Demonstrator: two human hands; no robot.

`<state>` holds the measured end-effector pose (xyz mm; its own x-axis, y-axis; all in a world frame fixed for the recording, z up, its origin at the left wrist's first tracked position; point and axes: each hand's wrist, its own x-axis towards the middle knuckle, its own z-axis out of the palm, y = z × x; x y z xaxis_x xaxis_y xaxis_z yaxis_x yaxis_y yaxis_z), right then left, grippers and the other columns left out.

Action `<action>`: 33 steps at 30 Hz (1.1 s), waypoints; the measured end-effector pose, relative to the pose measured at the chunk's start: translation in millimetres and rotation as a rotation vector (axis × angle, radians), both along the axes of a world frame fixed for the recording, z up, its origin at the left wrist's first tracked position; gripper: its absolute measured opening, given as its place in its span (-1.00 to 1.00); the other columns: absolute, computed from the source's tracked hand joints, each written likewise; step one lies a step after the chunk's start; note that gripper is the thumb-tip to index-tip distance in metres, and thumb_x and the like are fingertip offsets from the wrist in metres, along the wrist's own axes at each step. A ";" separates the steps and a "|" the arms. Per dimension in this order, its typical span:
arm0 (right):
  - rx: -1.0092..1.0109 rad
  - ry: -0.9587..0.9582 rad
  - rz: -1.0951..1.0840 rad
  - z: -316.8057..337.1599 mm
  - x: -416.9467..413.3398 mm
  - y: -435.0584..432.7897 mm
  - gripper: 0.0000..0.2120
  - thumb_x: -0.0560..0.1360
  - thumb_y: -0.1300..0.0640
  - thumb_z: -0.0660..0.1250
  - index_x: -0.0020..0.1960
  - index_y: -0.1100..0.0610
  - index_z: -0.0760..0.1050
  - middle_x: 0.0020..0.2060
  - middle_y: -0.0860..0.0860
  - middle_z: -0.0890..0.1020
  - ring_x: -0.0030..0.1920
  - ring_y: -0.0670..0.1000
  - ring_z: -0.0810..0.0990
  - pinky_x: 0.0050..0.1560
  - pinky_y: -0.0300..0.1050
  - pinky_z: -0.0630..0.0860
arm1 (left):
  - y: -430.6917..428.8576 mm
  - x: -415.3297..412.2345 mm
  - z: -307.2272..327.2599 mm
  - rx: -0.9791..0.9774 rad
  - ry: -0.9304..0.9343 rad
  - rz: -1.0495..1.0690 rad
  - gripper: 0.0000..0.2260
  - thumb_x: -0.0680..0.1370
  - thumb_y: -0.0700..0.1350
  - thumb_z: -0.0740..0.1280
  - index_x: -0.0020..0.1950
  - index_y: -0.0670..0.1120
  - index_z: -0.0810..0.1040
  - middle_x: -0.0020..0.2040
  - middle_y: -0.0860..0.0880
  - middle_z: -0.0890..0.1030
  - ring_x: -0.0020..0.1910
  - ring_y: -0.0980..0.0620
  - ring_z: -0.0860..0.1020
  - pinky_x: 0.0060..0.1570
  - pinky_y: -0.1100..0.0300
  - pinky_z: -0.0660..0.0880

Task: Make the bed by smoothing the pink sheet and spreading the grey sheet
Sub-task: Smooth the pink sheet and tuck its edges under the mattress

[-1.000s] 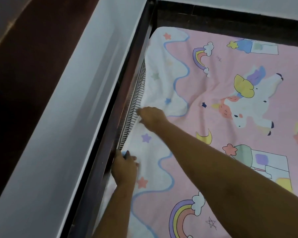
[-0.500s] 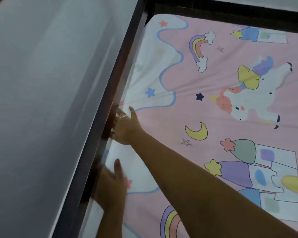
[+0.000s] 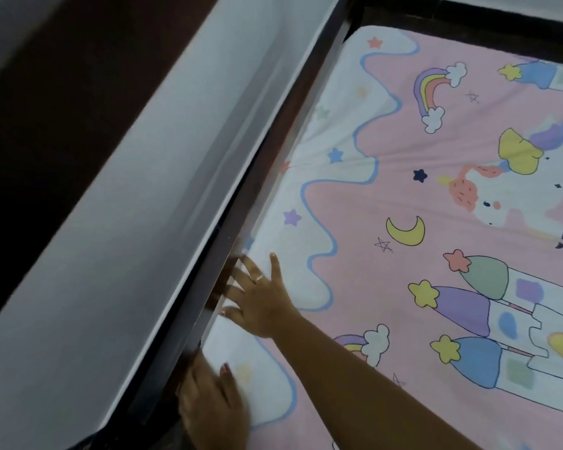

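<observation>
No words, numbers or brands could be read; the pink sheet under the left hand and right hand showed only drawings.

pink sheet: cloth, matt, printed in flat pastel colours; mostly smooth, with a few soft creases running in from the edge.
bed frame: dark brown, looks like stained wood, with a faint sheen along the rail.
side panel: pale grey, hard, smooth, dull gloss; material cannot be told.
ring on the right hand: metal, shiny.
</observation>
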<state>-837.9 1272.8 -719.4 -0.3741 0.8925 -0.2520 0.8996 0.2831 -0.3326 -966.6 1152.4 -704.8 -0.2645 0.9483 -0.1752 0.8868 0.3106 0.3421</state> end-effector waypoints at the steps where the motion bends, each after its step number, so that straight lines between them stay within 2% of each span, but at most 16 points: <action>1: -0.013 0.015 -0.012 -1.2 -4.0 -10.7 -0.49 0.49 -0.28 -0.03 0.21 -0.13 0.55 0.34 0.01 0.50 0.44 0.14 0.32 0.28 0.52 0.16 | -6.4 -0.9 -1.1 -0.012 -0.051 0.041 -0.29 0.56 0.25 -0.06 0.30 -0.33 0.44 0.19 -0.36 0.52 0.13 -0.36 0.52 0.08 -0.17 0.46; 4: -0.012 0.036 -0.031 -2.8 -18.4 -43.3 -0.47 0.46 -0.33 -0.02 0.24 -0.17 0.51 0.38 0.00 0.45 0.43 0.19 0.33 0.25 0.50 0.16 | -22.8 -10.7 -3.0 0.042 -0.220 0.158 -0.27 0.52 0.30 -0.03 0.40 -0.26 0.36 0.35 -0.32 0.40 0.32 -0.33 0.37 0.23 -0.19 0.34; 8: -0.024 0.049 -0.030 -3.0 -36.5 -93.5 -0.43 0.44 -0.36 -0.02 0.37 -0.24 0.36 0.47 -0.01 0.31 0.47 0.19 0.24 0.23 0.52 0.14 | -36.4 -23.7 1.2 0.029 -0.318 0.247 -0.57 0.61 0.00 0.17 0.45 -0.14 0.32 0.44 -0.23 0.31 0.38 -0.27 0.33 0.31 -0.15 0.30; 11: -0.011 0.058 -0.053 -3.4 -41.3 -122.7 -0.41 0.46 -0.34 -0.04 0.44 -0.21 0.28 0.49 0.00 0.27 0.49 0.18 0.20 0.24 0.53 0.12 | -46.5 -20.6 1.9 0.097 -0.338 0.221 -0.58 0.60 -0.23 0.21 0.46 -0.20 0.29 0.45 -0.26 0.28 0.42 -0.24 0.27 0.36 -0.03 0.22; 14: 0.000 0.048 -0.018 -4.9 -29.0 -159.1 -0.38 0.49 -0.32 -0.04 0.51 -0.15 0.15 0.53 -0.02 0.17 0.53 0.12 0.11 0.36 0.42 0.01 | -62.3 -16.7 3.5 0.086 -0.416 0.251 -0.49 0.55 -0.34 0.24 0.49 -0.23 0.22 0.47 -0.26 0.23 0.43 -0.23 0.24 0.39 0.03 0.18; 16: 0.018 0.063 0.012 -1.7 -13.6 -191.4 -0.32 0.49 -0.33 -0.06 0.55 -0.10 0.04 0.54 -0.03 0.10 0.54 0.08 0.03 0.44 0.27 -0.07 | -81.4 -16.7 8.0 -0.024 -0.504 0.269 -0.39 0.54 -0.35 0.25 0.54 -0.16 0.09 0.50 -0.23 0.16 0.44 -0.20 0.23 0.40 0.04 0.19; 18: 0.013 0.102 -0.020 5.2 4.8 -222.9 -0.28 0.47 -0.35 -0.09 0.55 -0.04 0.04 0.54 -0.01 0.11 0.54 0.07 0.07 0.46 0.19 -0.02 | -103.5 -14.8 15.1 -0.157 -0.653 0.241 -0.31 0.54 -0.36 0.25 0.56 -0.06 -0.03 0.51 -0.18 0.16 0.44 -0.16 0.25 0.35 0.08 0.24; 20: 0.026 0.071 -0.113 8.3 30.1 -250.3 -0.21 0.44 -0.39 -0.08 0.55 0.01 0.05 0.54 0.01 0.13 0.53 0.09 0.11 0.46 0.22 0.03 | -124.1 -9.6 21.2 -0.267 -0.843 0.223 -0.26 0.56 -0.36 0.22 0.55 0.04 -0.13 0.50 -0.13 0.21 0.40 -0.17 0.33 0.25 0.06 0.33; 21: 0.015 0.014 -0.185 8.6 45.3 -264.3 -0.15 0.40 -0.43 -0.10 0.56 -0.01 -0.02 0.55 0.00 0.07 0.54 0.09 0.06 0.47 0.23 -0.01 | -133.3 -6.2 22.8 -0.314 -0.910 0.233 -0.25 0.58 -0.33 0.22 0.54 0.10 -0.18 0.47 -0.11 0.26 0.36 -0.19 0.39 0.20 0.03 0.39; 23: -0.077 -0.110 -0.305 1.4 70.1 -293.1 -0.05 0.30 -0.56 -0.20 0.55 -0.08 -0.23 0.56 -0.03 -0.11 0.55 0.07 -0.11 0.47 0.20 -0.16 | -149.3 2.6 21.8 -0.402 -0.960 0.264 -0.22 0.60 -0.25 0.22 0.50 0.18 -0.29 0.40 -0.10 0.38 0.27 -0.18 0.47 0.21 -0.06 0.43; 25: -0.084 -0.147 -0.374 -4.1 73.2 -312.3 -0.05 0.27 -0.60 -0.26 0.51 -0.12 -0.32 0.55 -0.02 -0.15 0.55 0.09 -0.17 0.45 0.24 -0.22 | -160.3 15.7 19.1 -0.434 -0.956 0.280 -0.19 0.61 -0.18 0.23 0.47 0.22 -0.38 0.38 -0.11 0.42 0.26 -0.15 0.48 0.28 -0.16 0.39; 26: -0.077 -0.157 -0.383 -8.3 67.9 -317.9 -0.05 0.28 -0.60 -0.20 0.51 -0.14 -0.33 0.56 0.00 -0.15 0.54 0.12 -0.17 0.44 0.28 -0.22 | -164.8 22.4 16.4 -0.416 -0.932 0.280 -0.19 0.61 -0.16 0.23 0.46 0.22 -0.40 0.41 -0.11 0.39 0.28 -0.16 0.46 0.30 -0.15 0.37; 28: -0.053 -0.184 -0.373 -15.4 56.2 -323.1 -0.02 0.30 -0.55 0.05 0.52 -0.16 -0.29 0.56 0.07 -0.10 0.54 0.19 -0.14 0.41 0.36 -0.19 | -172.1 37.5 13.3 -0.361 -0.902 0.287 -0.21 0.61 -0.18 0.23 0.50 0.11 -0.37 0.44 -0.09 0.33 0.34 -0.13 0.40 0.33 0.02 0.32; 30: 0.011 -0.200 -0.372 -16.7 53.1 -322.7 -0.02 0.31 -0.47 0.19 0.53 -0.14 -0.22 0.56 0.11 -0.05 0.53 0.23 -0.10 0.39 0.40 -0.15 | -176.0 49.6 7.9 -0.329 -0.947 0.297 -0.25 0.61 -0.23 0.20 0.53 0.03 -0.30 0.47 -0.09 0.28 0.35 -0.07 0.36 0.31 0.11 0.31; 31: 0.013 -0.215 -0.365 -15.5 54.1 -321.9 -0.04 0.34 -0.44 0.18 0.53 -0.14 -0.24 0.56 0.11 -0.08 0.53 0.23 -0.13 0.39 0.39 -0.17 | -177.2 54.9 3.6 -0.343 -0.968 0.307 -0.28 0.61 -0.23 0.19 0.54 0.01 -0.28 0.48 -0.11 0.27 0.35 -0.07 0.36 0.33 0.06 0.33; 33: 0.000 -0.209 -0.359 -19.0 58.0 -322.3 -0.10 0.35 -0.45 0.02 0.54 -0.14 -0.25 0.55 0.10 -0.14 0.53 0.20 -0.18 0.40 0.38 -0.20 | -176.2 65.8 -3.8 -0.407 -0.971 0.358 -0.33 0.63 -0.16 0.17 0.54 -0.01 -0.26 0.46 -0.12 0.28 0.35 -0.10 0.36 0.33 -0.06 0.36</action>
<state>-779.8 950.6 -738.5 0.0196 0.9571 -0.2891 0.9894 -0.0603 -0.1324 -900.8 976.2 -708.6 -0.0933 0.6696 -0.7369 0.1344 0.7418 0.6570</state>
